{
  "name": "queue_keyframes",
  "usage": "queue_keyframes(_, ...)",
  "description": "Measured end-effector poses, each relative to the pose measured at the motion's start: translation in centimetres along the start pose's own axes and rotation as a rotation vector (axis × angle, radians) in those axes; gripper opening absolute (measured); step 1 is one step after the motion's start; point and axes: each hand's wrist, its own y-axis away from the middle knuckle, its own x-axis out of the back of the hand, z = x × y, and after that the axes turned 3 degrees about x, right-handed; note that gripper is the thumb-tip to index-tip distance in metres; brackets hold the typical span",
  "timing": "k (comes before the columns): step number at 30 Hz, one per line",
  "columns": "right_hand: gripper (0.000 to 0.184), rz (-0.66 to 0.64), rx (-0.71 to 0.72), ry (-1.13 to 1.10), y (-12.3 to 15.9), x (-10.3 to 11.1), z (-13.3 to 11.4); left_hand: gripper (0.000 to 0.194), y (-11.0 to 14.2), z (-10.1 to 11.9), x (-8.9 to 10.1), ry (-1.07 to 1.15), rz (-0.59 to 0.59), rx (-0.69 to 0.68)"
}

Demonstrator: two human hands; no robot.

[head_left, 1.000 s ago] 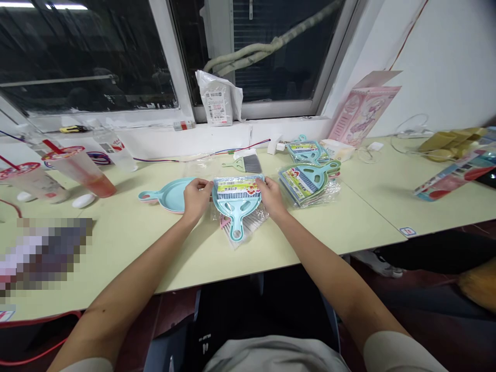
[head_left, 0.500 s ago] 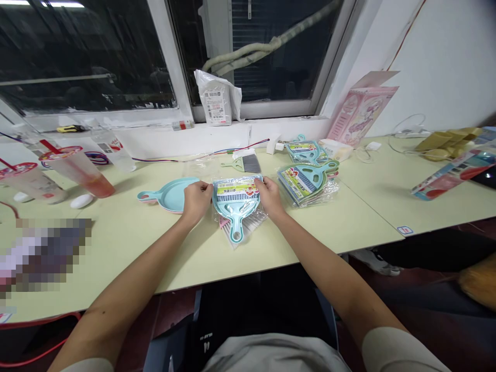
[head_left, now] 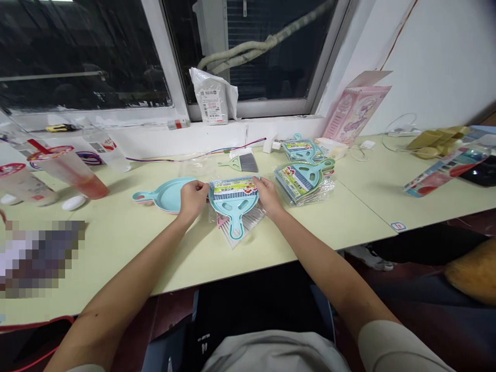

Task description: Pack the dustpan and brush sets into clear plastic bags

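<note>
A packaged blue dustpan and brush set, in clear plastic with a yellow-green label, is held between my two hands with its handle toward me. My left hand pinches its left upper edge, and my right hand grips the right upper corner. Beneath the set lies a brush with pale bristles and a bit of pink, partly hidden. Left of my left hand rests a loose blue dustpan, with a pink edge under it. A small green brush with grey bristles lies behind the set.
More wrapped dustpan sets are stacked to the right, with another wrapped set behind them. Drink cups and a white mouse stand at left. A pink box leans at the back right. The table has a front edge near me.
The view has shifted slightly, so everything sits a little further left. Both hands keep their hold on the packaged set, which looks slightly flatter toward me.
</note>
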Motion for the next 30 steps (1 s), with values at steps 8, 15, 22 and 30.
queue_keyframes(8,0.035,-0.053,-0.253,-0.094,0.3,0.4,-2.8,0.046,-0.1,1.1,-0.5,0.430,-0.043,0.270)
queue_keyframes(15,0.065,0.033,-0.095,0.501,5.4,3.4,-7.0,0.050,0.4,1.7,-0.6,0.629,-0.142,0.268)
queue_keyframes(22,0.038,-0.097,0.320,1.072,10.2,4.6,-7.3,0.048,2.9,3.7,-1.2,0.666,-0.351,0.257)
queue_keyframes(30,0.021,-0.205,0.258,1.249,8.7,8.1,-6.9,0.029,3.4,2.9,-1.4,0.449,-0.483,0.032)
